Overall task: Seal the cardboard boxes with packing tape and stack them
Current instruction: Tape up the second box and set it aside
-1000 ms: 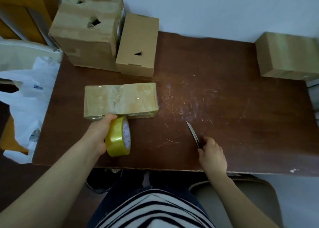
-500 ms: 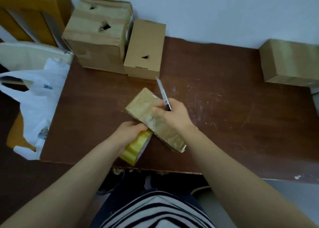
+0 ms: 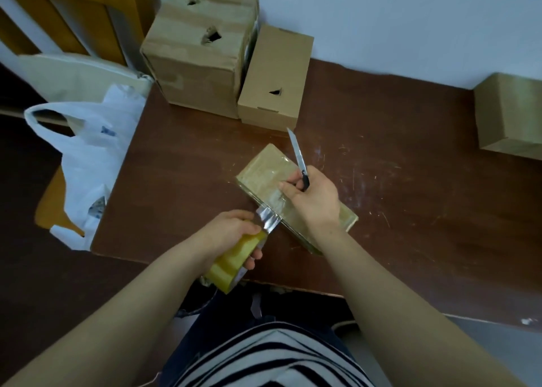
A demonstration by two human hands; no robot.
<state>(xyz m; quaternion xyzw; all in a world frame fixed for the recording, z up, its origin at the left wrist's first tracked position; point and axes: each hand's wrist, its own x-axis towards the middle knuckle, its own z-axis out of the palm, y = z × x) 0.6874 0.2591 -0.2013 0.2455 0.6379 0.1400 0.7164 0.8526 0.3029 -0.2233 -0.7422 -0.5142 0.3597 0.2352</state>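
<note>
A small flat cardboard box [image 3: 265, 172], glossy with tape, lies diagonally on the brown table [image 3: 396, 187]. My right hand [image 3: 313, 199] rests on its top and grips a utility knife [image 3: 299, 158] whose blade points away from me. My left hand [image 3: 231, 234] grips a yellow roll of packing tape [image 3: 234, 263] near the table's front edge. A short strip of tape [image 3: 268, 221] stretches from the roll to the box's near side.
A large taped box [image 3: 196, 52] and a narrower box [image 3: 275, 76] stand at the back left against the wall. Another box [image 3: 510, 117] sits at the far right. A white plastic bag [image 3: 88, 158] hangs off the table's left edge, beside a wooden chair [image 3: 58, 20].
My right hand picked the knife up from the table and came onto the small box, which turned diagonal. My left hand has pulled the roll back, drawing out a strip of tape.
</note>
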